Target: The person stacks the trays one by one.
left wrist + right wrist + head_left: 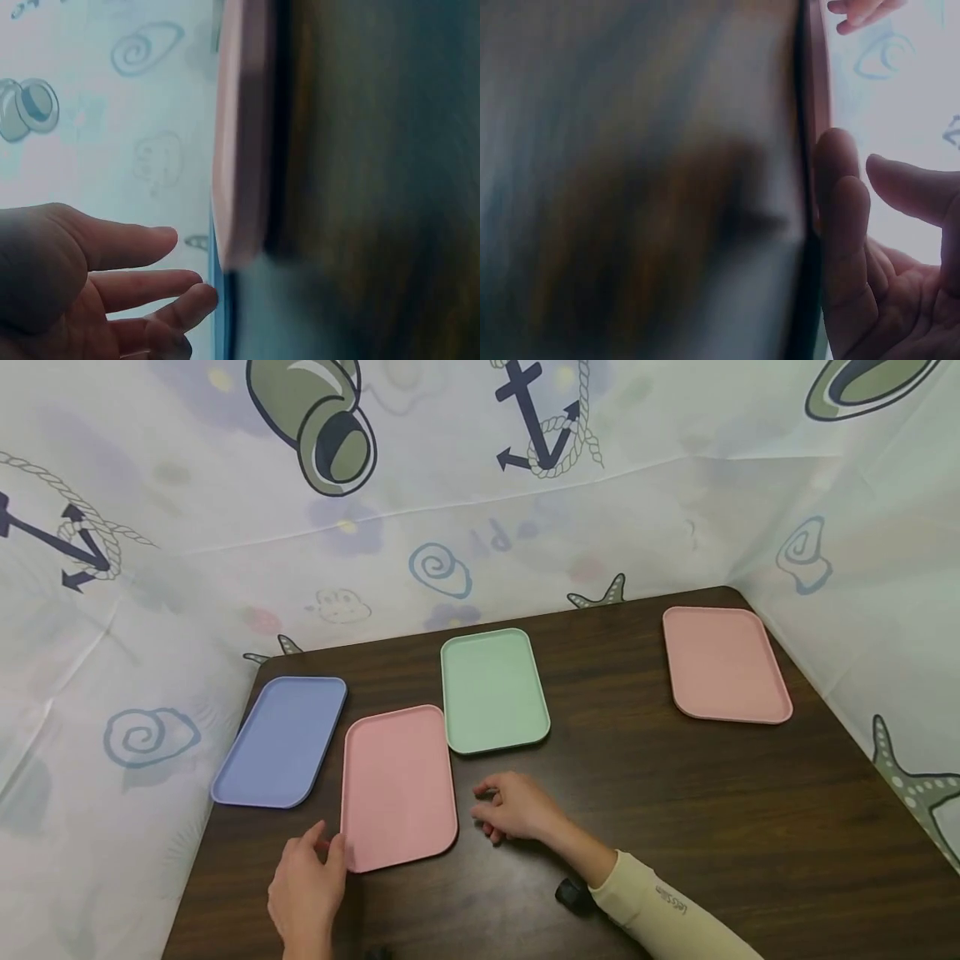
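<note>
A pink tray [399, 789] lies flat on the dark wooden table between the two hands. At its lower left corner is the left hand [307, 885], thumb close to the rim and fingers loosely bent around nothing. To the right of the same tray, a short gap away, the right hand [517, 810] hovers low over the table with relaxed, slightly curled fingers and nothing in them. The left wrist view shows the tray's pink edge [244, 135] just beyond the spread thumb and fingers. A green tray [495, 692] sits behind, its lower left corner right at the pink one.
A blue tray [281, 743] lies at the left table edge, and a second pink tray [726, 664] at the far right. Near the right sleeve is a small black object [573, 896]. Printed white cloth [487, 510] hangs around the table [675, 810].
</note>
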